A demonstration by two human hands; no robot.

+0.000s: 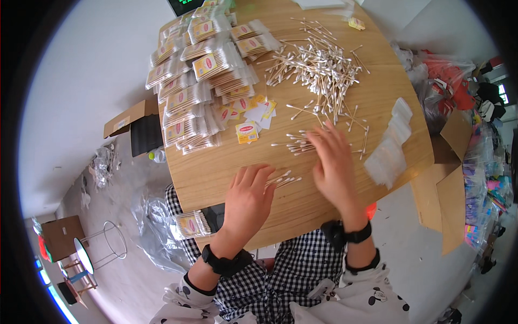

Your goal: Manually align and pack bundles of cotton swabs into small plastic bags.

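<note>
My left hand [251, 197] is over the near part of the table, its fingers curled down on a few cotton swabs [288, 178]. Their white tips stick out to the right, while the other ends are hidden by the hand. My right hand [335, 164] has its fingers stretched forward and the thumb apart. Its fingertips reach a small loose group of swabs [295, 143], though contact is hard to make out. Beyond lies a large heap of loose swabs [321, 70]. Yellow and white printed cards [247, 132] are scattered left of it.
Filled swab packs [186, 100] are stacked along the table's left side. Clear plastic bags [386, 162] fan out at the right edge. Another swab pack [192, 223] sits below the near left edge. An opened cardboard box [445, 189] stands on the right, beside bagged goods [480, 178].
</note>
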